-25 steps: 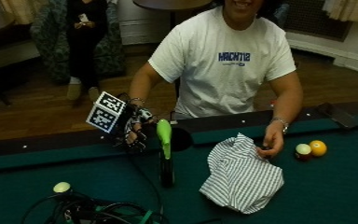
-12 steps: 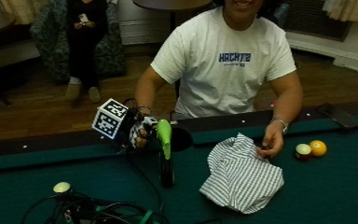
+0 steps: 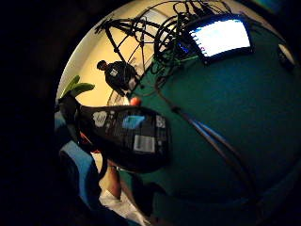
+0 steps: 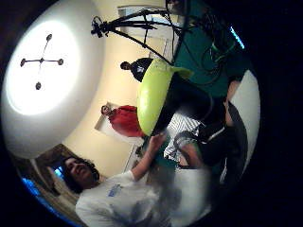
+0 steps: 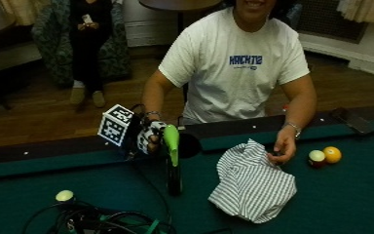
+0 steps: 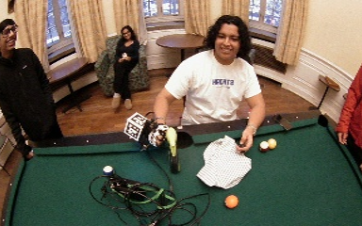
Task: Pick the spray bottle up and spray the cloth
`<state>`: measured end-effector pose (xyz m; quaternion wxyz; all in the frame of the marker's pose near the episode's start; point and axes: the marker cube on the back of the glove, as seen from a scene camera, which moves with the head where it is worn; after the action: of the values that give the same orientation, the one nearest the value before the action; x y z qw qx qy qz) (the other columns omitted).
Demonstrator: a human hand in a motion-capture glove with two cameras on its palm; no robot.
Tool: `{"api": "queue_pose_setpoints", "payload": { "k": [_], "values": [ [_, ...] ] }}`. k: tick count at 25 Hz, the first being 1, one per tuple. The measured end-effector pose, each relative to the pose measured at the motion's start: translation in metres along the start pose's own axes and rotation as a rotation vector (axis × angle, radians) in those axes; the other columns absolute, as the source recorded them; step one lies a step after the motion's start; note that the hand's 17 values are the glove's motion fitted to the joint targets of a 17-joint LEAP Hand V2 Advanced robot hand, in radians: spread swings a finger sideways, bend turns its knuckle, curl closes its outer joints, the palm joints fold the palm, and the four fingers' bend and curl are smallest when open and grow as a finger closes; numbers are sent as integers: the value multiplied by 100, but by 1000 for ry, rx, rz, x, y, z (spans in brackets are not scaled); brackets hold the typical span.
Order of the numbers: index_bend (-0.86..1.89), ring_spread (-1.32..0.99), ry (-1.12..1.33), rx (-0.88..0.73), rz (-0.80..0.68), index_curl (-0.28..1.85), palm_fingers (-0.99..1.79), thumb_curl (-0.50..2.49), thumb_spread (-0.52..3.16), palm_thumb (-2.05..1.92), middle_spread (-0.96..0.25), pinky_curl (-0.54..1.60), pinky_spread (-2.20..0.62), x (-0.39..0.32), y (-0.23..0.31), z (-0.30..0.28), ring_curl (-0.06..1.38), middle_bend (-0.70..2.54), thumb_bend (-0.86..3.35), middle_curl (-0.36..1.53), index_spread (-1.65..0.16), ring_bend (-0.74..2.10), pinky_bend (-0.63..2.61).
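A: Starting at the left, what is on the green tabletop [image 5: 343, 204] in front of you?

B: A tangle of cables [image 5: 102, 222] with a pale ball [image 5: 65, 196] beside it, near the front edge.

A: And your gloved right hand [image 5: 149, 138]?

B: Its fingers are curled round the green head of the spray bottle [image 5: 173, 163]. The bottle stands upright, its dark body reaching down to the felt, just in front of the corner pocket [image 5: 188, 145].

A: Where is the cloth?

B: The striped cloth [image 5: 252, 185] lies bunched on the felt, just right of the bottle and not touching it. Your bare left hand [image 5: 283, 149] rests at its far edge, fingers bent against the fabric.

A: Anything further right?

B: 2 balls [image 5: 324, 156] sit together near the rail, 1 red and white, 1 yellow. The wide outside view adds 1 orange ball [image 6: 231, 201] nearer the front.
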<state>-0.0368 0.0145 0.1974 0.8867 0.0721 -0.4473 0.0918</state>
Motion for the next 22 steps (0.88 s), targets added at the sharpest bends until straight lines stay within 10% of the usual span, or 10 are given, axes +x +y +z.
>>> {"api": "queue_pose_setpoints", "payload": {
  "k": [14,22],
  "values": [
    [19,-20,60,-88,-2,47,39,52,84,75,-21,58,-8,-8,7,22,60,55,-8,59,-33,78,62],
    [11,-18,-56,-89,4,36,35,45,88,63,-16,43,2,-8,-7,47,45,39,-6,48,-36,62,50]
  ]
}}
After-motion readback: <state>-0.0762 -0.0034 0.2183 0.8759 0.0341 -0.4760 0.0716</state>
